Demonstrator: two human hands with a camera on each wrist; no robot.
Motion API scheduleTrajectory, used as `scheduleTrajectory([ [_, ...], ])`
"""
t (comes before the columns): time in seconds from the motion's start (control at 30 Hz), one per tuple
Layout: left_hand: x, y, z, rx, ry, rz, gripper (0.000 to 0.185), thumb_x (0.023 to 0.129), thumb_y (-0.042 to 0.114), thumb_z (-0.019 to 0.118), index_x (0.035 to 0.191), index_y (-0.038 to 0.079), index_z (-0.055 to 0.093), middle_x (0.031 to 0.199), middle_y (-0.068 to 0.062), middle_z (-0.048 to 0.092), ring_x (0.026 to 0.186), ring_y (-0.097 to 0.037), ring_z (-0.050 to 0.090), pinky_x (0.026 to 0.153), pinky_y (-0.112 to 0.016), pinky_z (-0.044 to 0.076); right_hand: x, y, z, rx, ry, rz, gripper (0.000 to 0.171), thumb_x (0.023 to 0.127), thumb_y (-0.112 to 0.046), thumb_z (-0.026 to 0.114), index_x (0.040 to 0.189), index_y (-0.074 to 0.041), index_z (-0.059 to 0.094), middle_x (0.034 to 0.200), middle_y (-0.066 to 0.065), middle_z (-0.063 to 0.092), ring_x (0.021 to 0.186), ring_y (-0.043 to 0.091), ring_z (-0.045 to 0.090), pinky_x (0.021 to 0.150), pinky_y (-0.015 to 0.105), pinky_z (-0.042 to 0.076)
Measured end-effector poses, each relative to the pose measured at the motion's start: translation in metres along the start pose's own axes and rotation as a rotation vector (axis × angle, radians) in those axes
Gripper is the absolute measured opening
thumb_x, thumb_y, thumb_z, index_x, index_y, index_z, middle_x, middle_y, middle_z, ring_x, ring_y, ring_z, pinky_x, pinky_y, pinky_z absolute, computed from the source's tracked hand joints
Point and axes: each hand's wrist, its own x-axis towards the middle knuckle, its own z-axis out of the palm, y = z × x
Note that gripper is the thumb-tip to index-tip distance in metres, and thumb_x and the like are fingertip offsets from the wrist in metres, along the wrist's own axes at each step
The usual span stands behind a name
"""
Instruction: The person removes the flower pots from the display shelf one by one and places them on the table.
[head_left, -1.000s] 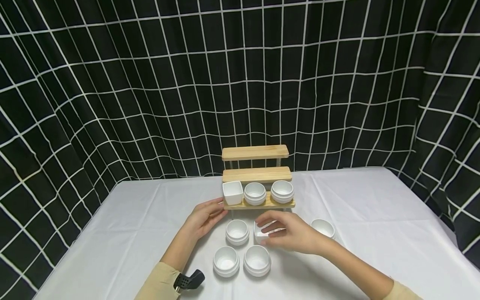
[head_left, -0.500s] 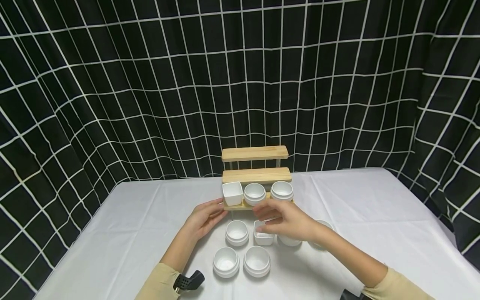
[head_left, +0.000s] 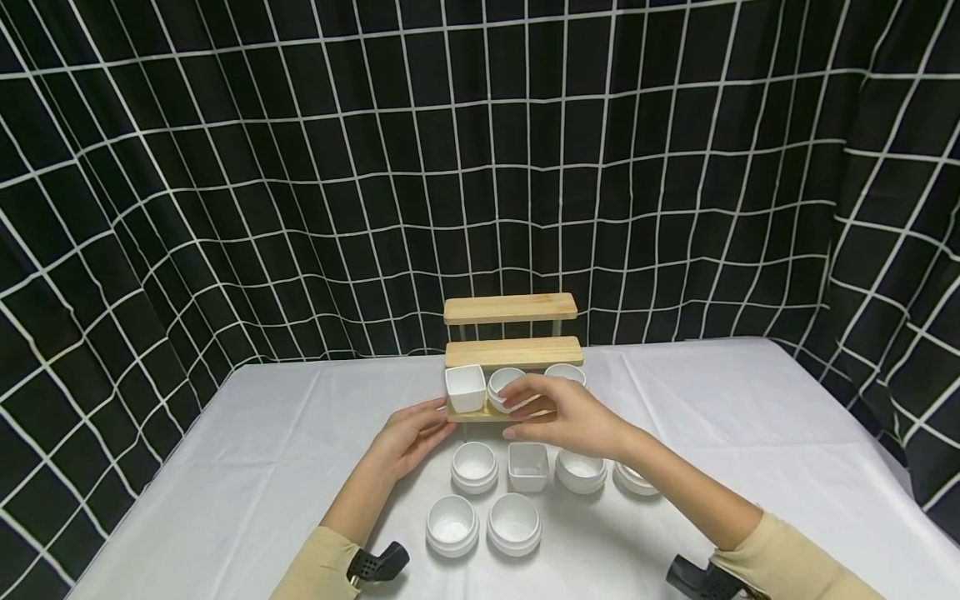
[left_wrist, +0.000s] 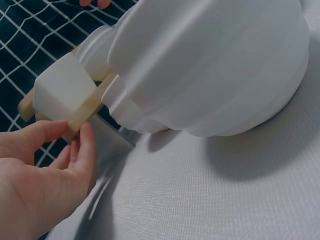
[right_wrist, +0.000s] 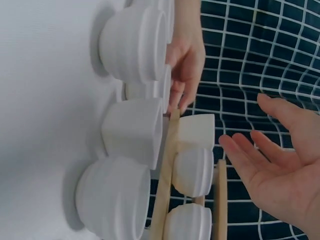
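Observation:
A three-tier wooden shelf stands at the back of the table. On its lowest board sit a square white bowl at the left and two round white bowls beside it. My left hand pinches the left end of that board between thumb and fingers, as the left wrist view shows. My right hand hovers in front of the shelf, fingers spread and holding nothing. In the right wrist view the right hand is apart from the bowls. It partly hides the two round ones in the head view.
On the white cloth before the shelf stand another square bowl and several round bowls, among them one at the front left and one under my right forearm. A black curtain with white grid lines hangs behind.
My right hand has moved up and away from the square bowl on the table toward the shelf, uncovering that bowl and a round one beside it. My left hand stays put.

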Motion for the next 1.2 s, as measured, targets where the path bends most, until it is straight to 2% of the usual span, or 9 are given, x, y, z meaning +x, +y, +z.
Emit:
scheduleTrajectory([
  [0.43, -0.001, 0.001, 0.000, -0.001, -0.004, 0.000, 0.046, 0.103, -0.009, 0.054, 0.147, -0.018, 0.046, 0.145, -0.037, 0.051, 0.108, -0.022, 0.070, 0.107, -0.031, 0.060, 0.024, -0.010, -0.003, -0.018, 0.049, 0.020, 0.045, 0.093, -0.001, 0.077, 0.131, 0.015, 0.059, 0.131, 0.032, 0.064, 0.117, 0.047, 0.069, 0.102, 0.046, 0.065],
  [0.77, 0.000, 0.000, -0.001, -0.019, -0.009, 0.000, 0.046, 0.103, -0.010, 0.054, 0.147, -0.018, 0.046, 0.145, -0.038, 0.051, 0.110, -0.024, 0.070, 0.106, -0.031, 0.061, 0.042, -0.015, -0.003, -0.085, 0.066, 0.015, 0.045, 0.092, -0.004, 0.079, 0.130, 0.012, 0.061, 0.129, 0.032, 0.066, 0.114, 0.046, 0.070, 0.099, 0.046, 0.066],
  [0.93, 0.001, -0.001, -0.001, -0.023, -0.016, 0.005, 0.046, 0.103, -0.010, 0.054, 0.148, -0.018, 0.045, 0.145, -0.038, 0.051, 0.111, -0.024, 0.070, 0.106, -0.031, 0.061, 0.049, -0.016, -0.002, -0.093, 0.073, 0.050, 0.046, 0.091, -0.006, 0.079, 0.131, 0.010, 0.062, 0.132, 0.030, 0.066, 0.118, 0.046, 0.068, 0.101, 0.047, 0.065],
  [1.2, 0.001, -0.001, -0.003, -0.013, -0.019, -0.004, 0.045, 0.103, -0.009, 0.052, 0.147, -0.018, 0.047, 0.144, -0.036, 0.053, 0.110, -0.023, 0.069, 0.106, -0.030, 0.061, 0.058, -0.014, -0.004, -0.087, 0.083, 0.103, 0.049, 0.093, -0.007, 0.079, 0.135, 0.009, 0.060, 0.136, 0.030, 0.063, 0.121, 0.045, 0.066, 0.102, 0.043, 0.064],
])
